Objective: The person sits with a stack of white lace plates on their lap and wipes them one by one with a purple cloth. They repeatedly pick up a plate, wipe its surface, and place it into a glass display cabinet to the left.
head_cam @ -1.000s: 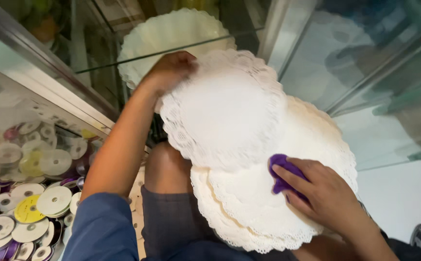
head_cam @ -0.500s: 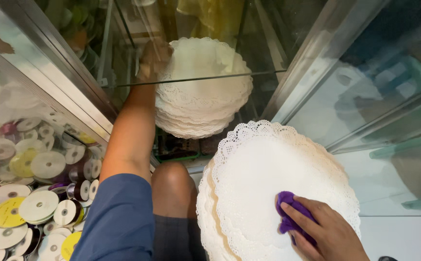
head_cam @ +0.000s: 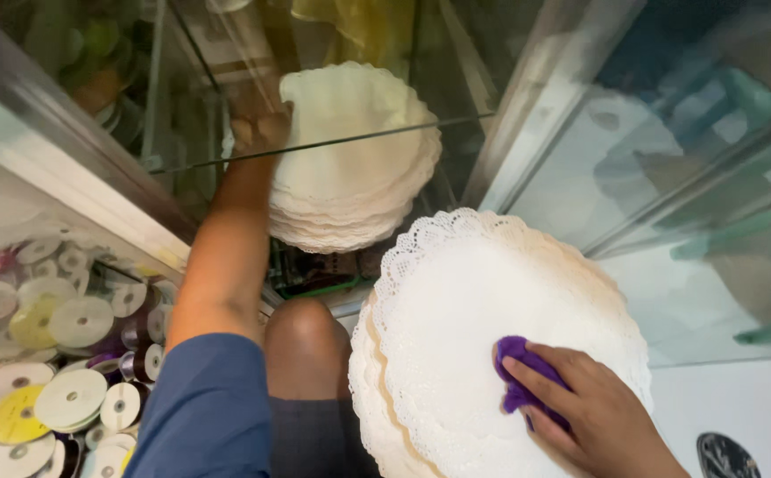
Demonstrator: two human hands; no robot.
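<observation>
My left hand (head_cam: 257,128) reaches into a glass cabinet, seen blurred through a glass shelf (head_cam: 376,134). It grips the left edge of a cream stack of round lace doilies (head_cam: 354,159) inside the cabinet. A larger stack of white lace doilies (head_cam: 474,310) rests on my lap at the lower right. My right hand (head_cam: 602,420) presses on top of it, fingers closed on a crumpled purple cloth (head_cam: 516,372). My left sleeve is blue.
Several ribbon spools (head_cam: 58,354), white, yellow and purple, lie behind glass at the lower left. A metal cabinet frame (head_cam: 75,168) runs diagonally on the left. Glass panels (head_cam: 669,177) stand on the right. My bare knee (head_cam: 306,341) is between arm and doilies.
My left hand carried a doily stack up off the lap pile and into the cabinet under the glass shelf. The right hand stayed on the lap stack with the cloth.
</observation>
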